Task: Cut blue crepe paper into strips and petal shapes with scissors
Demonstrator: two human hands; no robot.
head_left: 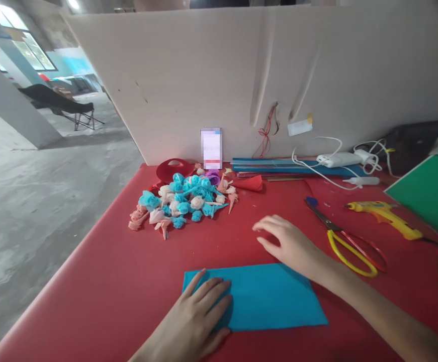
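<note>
A flat blue rectangle (271,301), paper or thin cloth, lies on the red table top (120,296) close in front of me. My left hand (199,311) rests on its left end, fingers spread and pressed flat. Over the table just beyond the sheet's far edge is my right hand (279,236), its fingers bent and apart from the thumb, with nothing seen between them. To the right of that hand lie scissors (345,241) with one yellow and one red handle, their tips near a small dark blue piece.
A heap of blue, white and pink paper flowers (188,196) sits at the far left of the table. A yellow glue gun (388,213), a green board (433,196) and a white power strip (339,159) with cables are on the right. Against the white panel (188,80) leans a phone (211,146).
</note>
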